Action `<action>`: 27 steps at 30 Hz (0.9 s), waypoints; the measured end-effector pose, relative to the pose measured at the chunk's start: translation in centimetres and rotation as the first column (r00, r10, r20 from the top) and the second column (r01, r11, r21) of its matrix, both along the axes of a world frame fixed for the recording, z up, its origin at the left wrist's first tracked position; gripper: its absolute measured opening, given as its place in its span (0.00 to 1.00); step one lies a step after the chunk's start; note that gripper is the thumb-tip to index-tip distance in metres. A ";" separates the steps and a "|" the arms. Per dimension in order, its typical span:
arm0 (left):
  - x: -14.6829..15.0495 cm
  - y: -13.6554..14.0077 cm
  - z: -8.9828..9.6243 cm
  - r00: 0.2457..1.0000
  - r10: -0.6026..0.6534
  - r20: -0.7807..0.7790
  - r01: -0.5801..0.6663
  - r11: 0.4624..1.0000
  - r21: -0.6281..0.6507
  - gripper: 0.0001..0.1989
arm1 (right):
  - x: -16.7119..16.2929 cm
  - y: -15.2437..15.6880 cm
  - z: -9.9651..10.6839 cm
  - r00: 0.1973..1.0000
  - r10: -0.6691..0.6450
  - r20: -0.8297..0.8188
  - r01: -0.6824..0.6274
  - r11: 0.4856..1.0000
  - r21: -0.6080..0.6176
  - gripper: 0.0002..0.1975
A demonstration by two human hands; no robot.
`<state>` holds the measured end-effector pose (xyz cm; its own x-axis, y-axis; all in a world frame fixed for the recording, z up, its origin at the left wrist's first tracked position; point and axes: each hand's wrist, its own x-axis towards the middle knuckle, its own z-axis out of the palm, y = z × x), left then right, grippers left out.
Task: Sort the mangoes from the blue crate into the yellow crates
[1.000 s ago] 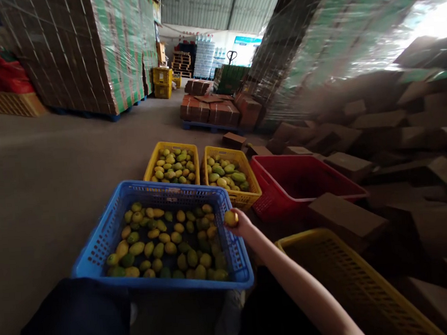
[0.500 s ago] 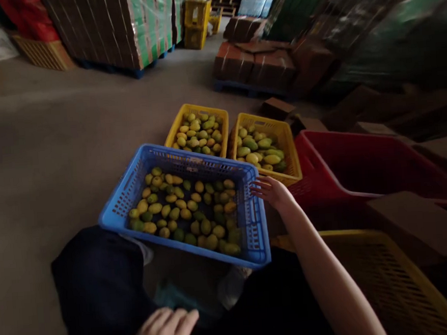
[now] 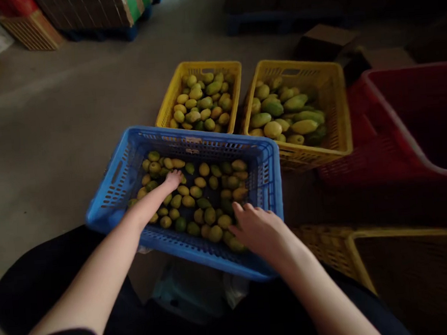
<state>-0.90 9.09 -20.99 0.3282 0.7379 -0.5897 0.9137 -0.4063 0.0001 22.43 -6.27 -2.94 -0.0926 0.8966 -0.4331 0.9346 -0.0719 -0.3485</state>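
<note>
now my left hand (image 3: 174,179), grip unclear, and loosely spread right hand (image 3: 259,230) have entered the blue crate (image 3: 199,253), fruit (image 3: 209,216) within reach.

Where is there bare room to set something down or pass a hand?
The widest patch is the floor bordered by the blue crate, the yellow crate directly behind it and the left pallet. Inside the blue crate, only small gaps show between the fruit. Rightward is crowded: another yellow crate and the red crate stand close.

Boxes (image 3: 82,11) are standing on the left pallet (image 3: 132,32), a carton (image 3: 329,35) lying by the near edge of the right pallet (image 3: 284,23).
</note>
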 end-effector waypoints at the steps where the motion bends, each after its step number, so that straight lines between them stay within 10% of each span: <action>1: 0.7 0.7 -1.5 1.000 0.003 -0.021 -0.004 1.000 -0.026 0.25 | -0.5 -0.1 0.2 0.995 0.076 0.061 -0.076 0.997 -0.003 0.19; 8: 1.8 3.9 -7.6 0.982 0.035 -0.183 -0.057 0.991 -0.118 0.35 | -1.7 0.1 1.3 0.929 0.332 0.164 -0.314 0.941 -0.124 0.25; 16: 0.6 3.0 -6.5 0.982 0.110 -0.152 -0.134 0.978 -0.160 0.40 | -0.5 0.3 1.2 0.939 0.279 0.201 -0.260 0.959 -0.116 0.21; 20: -0.4 2.1 -3.2 0.983 0.170 -0.064 -0.181 0.956 -0.233 0.37 | -0.7 0.1 1.8 0.932 0.299 0.203 -0.283 0.953 -0.108 0.23; 24: -2.1 0.7 4.2 0.945 0.267 0.188 -0.206 0.934 -0.292 0.36 | 0.0 0.1 3.1 0.917 0.376 0.132 -0.373 0.927 -0.045 0.23; 27: -4.1 -2.1 12.5 0.538 0.654 0.531 -0.275 0.732 -0.623 0.33 | 0.7 0.7 3.7 0.907 0.385 0.168 -0.386 0.922 -0.028 0.22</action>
